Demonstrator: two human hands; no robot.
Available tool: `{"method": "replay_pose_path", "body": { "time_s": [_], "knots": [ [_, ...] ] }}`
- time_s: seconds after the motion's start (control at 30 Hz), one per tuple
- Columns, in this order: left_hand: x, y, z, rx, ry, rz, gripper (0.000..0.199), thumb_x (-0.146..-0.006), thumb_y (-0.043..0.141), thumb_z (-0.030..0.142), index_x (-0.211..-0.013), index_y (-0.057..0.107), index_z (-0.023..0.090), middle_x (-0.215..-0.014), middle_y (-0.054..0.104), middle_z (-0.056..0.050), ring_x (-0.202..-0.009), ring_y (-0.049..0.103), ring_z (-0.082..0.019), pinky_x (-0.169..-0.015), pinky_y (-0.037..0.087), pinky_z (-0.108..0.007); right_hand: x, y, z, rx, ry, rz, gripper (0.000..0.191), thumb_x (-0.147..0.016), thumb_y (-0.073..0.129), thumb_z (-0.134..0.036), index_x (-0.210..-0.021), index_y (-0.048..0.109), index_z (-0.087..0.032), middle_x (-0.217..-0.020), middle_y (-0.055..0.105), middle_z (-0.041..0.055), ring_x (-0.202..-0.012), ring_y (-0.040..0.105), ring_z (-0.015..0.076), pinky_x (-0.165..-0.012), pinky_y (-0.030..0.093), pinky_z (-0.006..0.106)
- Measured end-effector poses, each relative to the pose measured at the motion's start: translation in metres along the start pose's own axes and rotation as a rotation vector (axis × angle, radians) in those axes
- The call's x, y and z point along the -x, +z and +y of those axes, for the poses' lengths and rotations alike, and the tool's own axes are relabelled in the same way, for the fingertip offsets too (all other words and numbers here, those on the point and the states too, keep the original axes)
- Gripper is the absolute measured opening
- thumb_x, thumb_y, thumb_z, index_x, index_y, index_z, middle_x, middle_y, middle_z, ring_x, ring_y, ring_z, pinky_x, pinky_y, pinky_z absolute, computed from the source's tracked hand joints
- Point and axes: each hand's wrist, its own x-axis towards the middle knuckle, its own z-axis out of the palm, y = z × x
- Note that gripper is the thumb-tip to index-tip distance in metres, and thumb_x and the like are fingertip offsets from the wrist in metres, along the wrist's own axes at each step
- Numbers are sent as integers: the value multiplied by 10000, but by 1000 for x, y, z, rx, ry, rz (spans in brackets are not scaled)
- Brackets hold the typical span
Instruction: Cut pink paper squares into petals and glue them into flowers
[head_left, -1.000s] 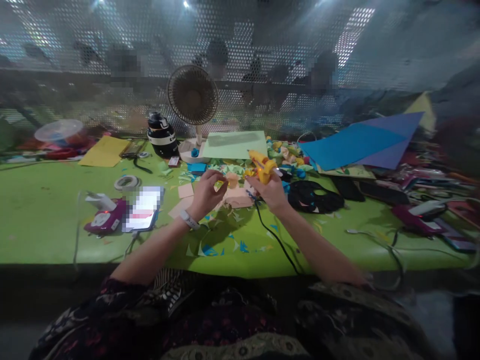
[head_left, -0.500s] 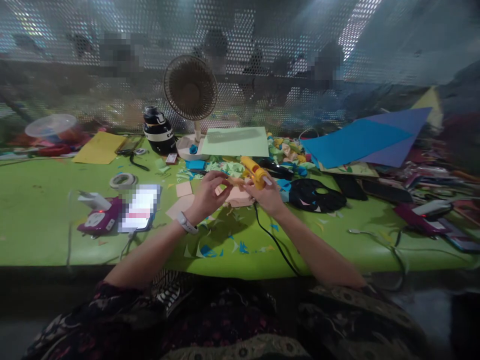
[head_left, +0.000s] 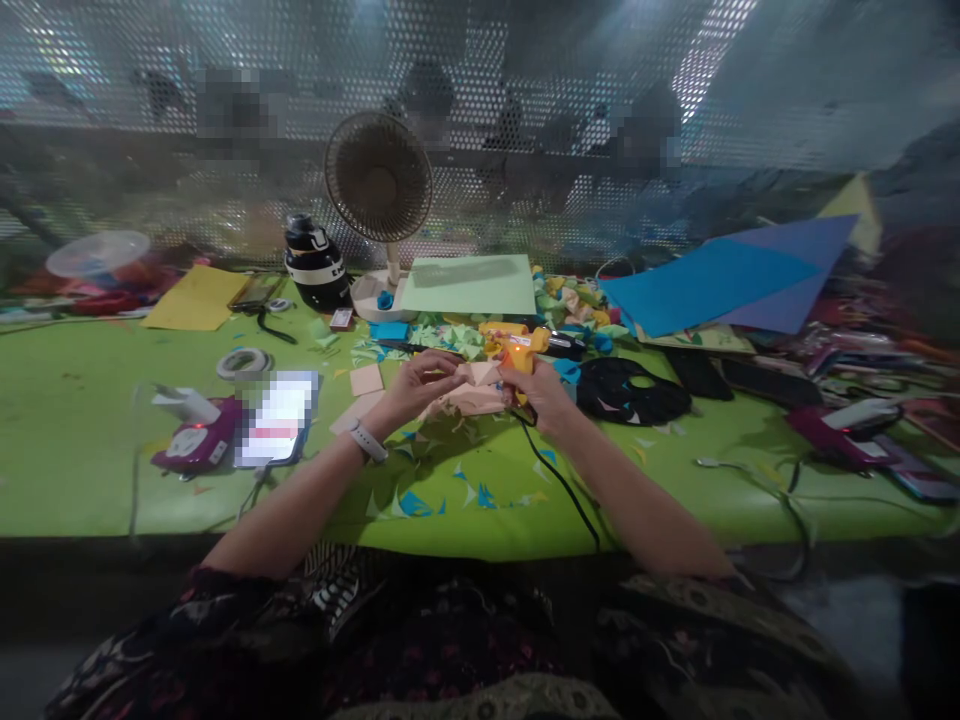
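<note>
In the head view, my right hand (head_left: pixel 546 397) is wrapped round the handle of a yellow glue gun (head_left: pixel 517 343), whose barrel lies nearly level and points left. A black cord (head_left: pixel 562 485) trails from it to the table's front edge. My left hand (head_left: pixel 416 385), with a white watch on the wrist, pinches the left end of a small peach paper piece (head_left: pixel 481 374). That piece reaches across to the right hand's fingertips. More peach paper (head_left: pixel 471 402) lies below it, and a peach square (head_left: pixel 367 379) rests left of the left hand.
Paper scraps (head_left: pixel 416 503) litter the green table (head_left: pixel 75 430). A phone (head_left: pixel 277 420) and purple device (head_left: pixel 199 440) stand left. Behind are a bottle (head_left: pixel 319 265), a fan (head_left: pixel 379 180) and a pale green sheet (head_left: pixel 471 285). Right are a black palette-shaped object (head_left: pixel 600 390) and blue sheets (head_left: pixel 720 280).
The glue gun has turned from a steep tilt to nearly level, its handle now down in my right hand. My left hand has shifted slightly left, its fingers lower over the peach paper.
</note>
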Motion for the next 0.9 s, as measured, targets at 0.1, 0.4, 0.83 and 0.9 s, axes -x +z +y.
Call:
{"method": "replay_pose_path", "body": {
  "time_s": [0.1, 0.4, 0.83, 0.9],
  "knots": [
    [-1, -3, -5, -33, -13, 37, 336, -794, 734, 506, -780, 692, 173, -1061, 688, -115, -1048, 654, -219, -817, 566, -333, -1, -3, -4, 85, -93, 57, 450, -637, 799, -520, -832, 555, -196, -599, 632, -29, -386, 463, 72, -383, 379, 217],
    [-5, -13, -27, -236, 135, 283, 303, -808, 722, 493, -791, 710, 190, -947, 707, -96, -919, 677, -191, -742, 577, -305, 20, 1, -10, 295, -275, -48, 490, -693, 725, -615, -926, 617, -198, -786, 677, 26, -594, 596, 145, -431, 437, 240],
    [-5, -10, -19, -235, 187, 297, 256, -833, 714, 446, -829, 717, 190, -972, 736, -95, -950, 693, -190, -831, 588, -356, 25, 6, 3, 424, -185, -156, 366, -740, 674, -513, -912, 630, -194, -543, 518, -53, -426, 427, 105, -421, 388, 259],
    [-5, -10, -19, -246, 201, 298, 236, -837, 715, 430, -836, 726, 194, -970, 741, -92, -951, 696, -190, -842, 587, -365, 24, 5, 5, 430, -185, -158, 353, -753, 664, -496, -938, 629, -197, -551, 521, -56, -419, 420, 102, -411, 377, 254]
  ]
}}
